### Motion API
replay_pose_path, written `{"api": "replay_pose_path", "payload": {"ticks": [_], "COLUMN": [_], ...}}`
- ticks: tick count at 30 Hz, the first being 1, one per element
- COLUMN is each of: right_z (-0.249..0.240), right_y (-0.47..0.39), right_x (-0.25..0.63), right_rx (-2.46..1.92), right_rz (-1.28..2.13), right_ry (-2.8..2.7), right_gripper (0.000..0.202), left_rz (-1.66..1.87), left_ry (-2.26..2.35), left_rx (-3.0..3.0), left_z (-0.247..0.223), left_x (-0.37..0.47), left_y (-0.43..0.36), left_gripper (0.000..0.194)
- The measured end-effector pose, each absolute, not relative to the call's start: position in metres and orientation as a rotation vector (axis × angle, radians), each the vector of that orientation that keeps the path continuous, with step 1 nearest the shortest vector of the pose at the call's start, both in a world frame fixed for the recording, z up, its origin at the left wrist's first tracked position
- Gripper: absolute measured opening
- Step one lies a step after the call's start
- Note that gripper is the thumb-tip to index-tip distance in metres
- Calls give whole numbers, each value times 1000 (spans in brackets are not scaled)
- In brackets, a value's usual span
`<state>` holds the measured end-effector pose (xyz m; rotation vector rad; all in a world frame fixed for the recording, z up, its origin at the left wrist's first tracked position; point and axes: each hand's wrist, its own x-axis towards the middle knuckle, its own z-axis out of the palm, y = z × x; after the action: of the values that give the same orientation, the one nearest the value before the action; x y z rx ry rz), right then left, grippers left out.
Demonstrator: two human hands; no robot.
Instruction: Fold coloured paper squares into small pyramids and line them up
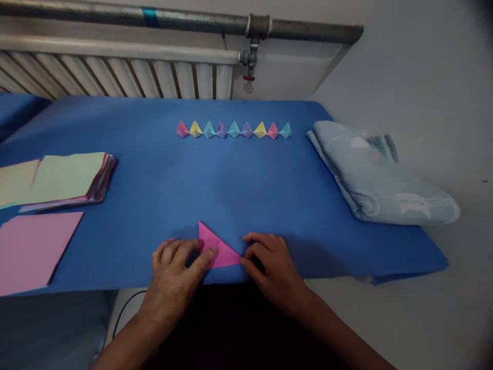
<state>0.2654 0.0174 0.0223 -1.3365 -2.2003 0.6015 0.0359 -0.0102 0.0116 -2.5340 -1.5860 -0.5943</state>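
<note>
A bright pink sheet of origami paper (219, 251), folded into a triangle, lies near the front edge of the blue-covered table. My left hand (175, 270) has its thumb pressed on the paper's face and its curled fingers at the left edge. At the right corner, the thumb and fingertips of my right hand (271, 262) close around the tip. Farther back stands a row of several small folded paper pieces (234, 129) in pink, yellow, teal and purple.
A thick stack of coloured paper (69, 177) sits at the left, with pink sheets (38, 249) in front of it. On the right lies a folded light-blue cloth (385, 180). A white radiator (142, 77) and a metal pipe (200, 21) run behind the table (154, 180).
</note>
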Motion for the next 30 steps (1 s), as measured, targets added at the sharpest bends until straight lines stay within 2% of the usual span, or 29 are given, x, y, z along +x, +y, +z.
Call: {"api": "replay_pose_path", "payload": {"ticks": [3, 9, 14, 17, 23, 30], "right_z": [22, 24, 29, 21, 5, 1], "right_y": [18, 15, -1, -10, -16, -15], "right_x": [264, 258, 244, 242, 246, 244], "right_rx": [-1361, -1406, -1083, -1064, -1140, -1096], "right_rz": [572, 477, 358, 301, 61, -43], "right_ry": [-2209, -2268, -2618, -2730, -2751, -2739], "right_gripper": [9, 8, 43, 56, 58, 52], "left_rz": [-585, -574, -558, -551, -468, -504], "left_ry": [-1326, -1129, -1102, -1122, -1185, -1261], "left_rx": [-2720, -2847, -2832, -2838, -2804, -2639], "left_z": [16, 11, 6, 3, -2, -5], "left_x": [35, 34, 33, 34, 29, 16], "left_y": [-6, 0, -3, -4, -12, -37], "left_gripper": [44, 39, 36, 36, 43, 46]}}
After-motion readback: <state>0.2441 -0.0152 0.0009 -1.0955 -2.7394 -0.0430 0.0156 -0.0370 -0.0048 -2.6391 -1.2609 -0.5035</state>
